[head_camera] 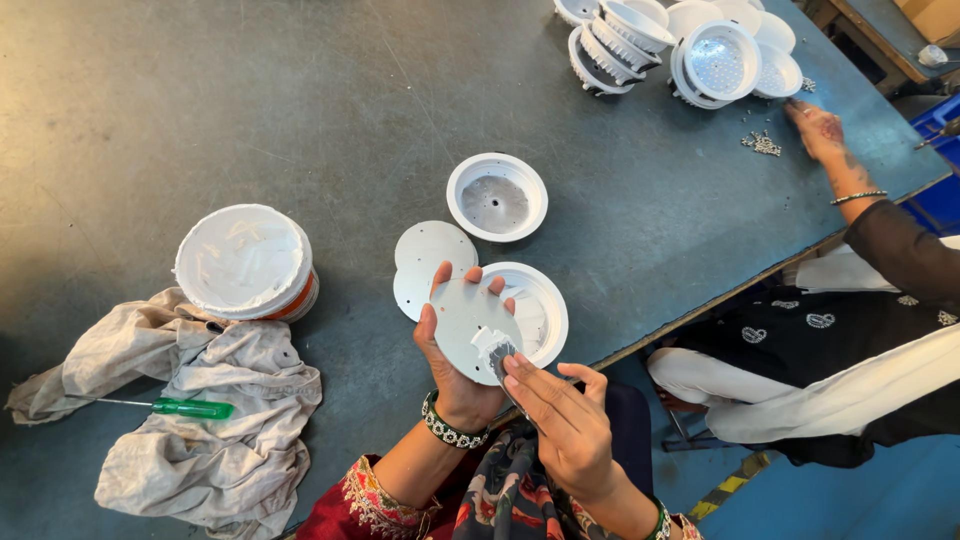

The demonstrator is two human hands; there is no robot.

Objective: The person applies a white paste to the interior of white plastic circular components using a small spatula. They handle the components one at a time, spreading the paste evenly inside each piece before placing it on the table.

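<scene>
**Disc held over the white housing**

Left hand [455, 345] grips a white disc [465, 318] from below, fingers curled round its edge, just above a white round housing [545, 310]. Right hand [560, 415] pinches a small grey-white pad [497, 352] against the disc. Beyond the housing, another housing [497, 197]; left, a white tub [243, 260].
</scene>
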